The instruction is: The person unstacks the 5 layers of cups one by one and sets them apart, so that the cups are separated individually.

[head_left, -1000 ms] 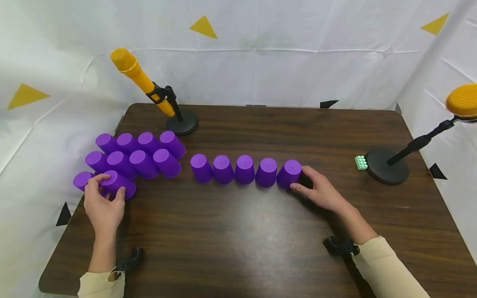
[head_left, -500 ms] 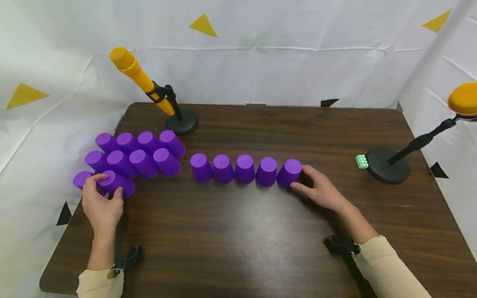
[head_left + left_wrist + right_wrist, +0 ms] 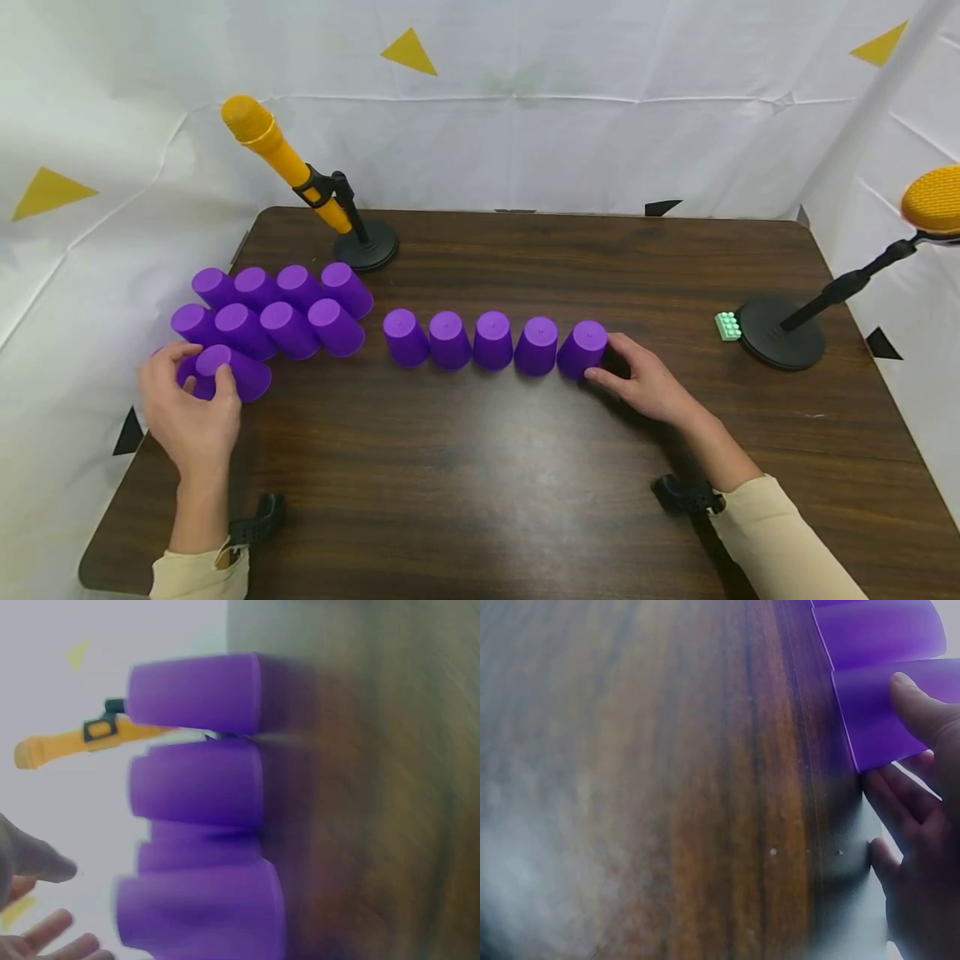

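Left hand [image 3: 187,412] here, thumb and fingers spread apart around the front cup [image 3: 249,377], gripping nothing, close to the table's left edge. Over on the other side, the right hand [image 3: 647,385] pinches the end cup [image 3: 582,350], thumb on its near face, fingers behind. That cup stands upside down, rightmost in a row of five. Brown tabletop [image 3: 465,475] spreads between the forearms, and rightward to a green brick [image 3: 727,326] beside a black stand [image 3: 780,333].
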A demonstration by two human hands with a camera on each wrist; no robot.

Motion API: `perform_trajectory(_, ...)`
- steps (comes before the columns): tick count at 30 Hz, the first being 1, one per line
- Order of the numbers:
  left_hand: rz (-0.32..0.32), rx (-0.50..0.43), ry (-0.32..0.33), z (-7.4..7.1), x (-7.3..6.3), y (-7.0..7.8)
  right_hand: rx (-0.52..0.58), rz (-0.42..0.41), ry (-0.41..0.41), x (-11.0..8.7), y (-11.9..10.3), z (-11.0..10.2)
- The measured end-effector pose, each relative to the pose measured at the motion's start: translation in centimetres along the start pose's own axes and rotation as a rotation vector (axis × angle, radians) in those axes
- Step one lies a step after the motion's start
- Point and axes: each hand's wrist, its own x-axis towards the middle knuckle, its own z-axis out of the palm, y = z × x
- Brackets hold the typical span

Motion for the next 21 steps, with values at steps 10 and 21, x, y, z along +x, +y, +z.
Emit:
perform_trajectory(10,0.213,-0.297,-0.227,3.6,-2.7,7.4,0.004,0.003,0.005,0.0,0.0,-0.1)
perform_trajectory(21,0.229,-0.362,-0.483,10.8,-7.3,9.0,-0.002,0.003,0.006,-0.1,0.0,0.0)
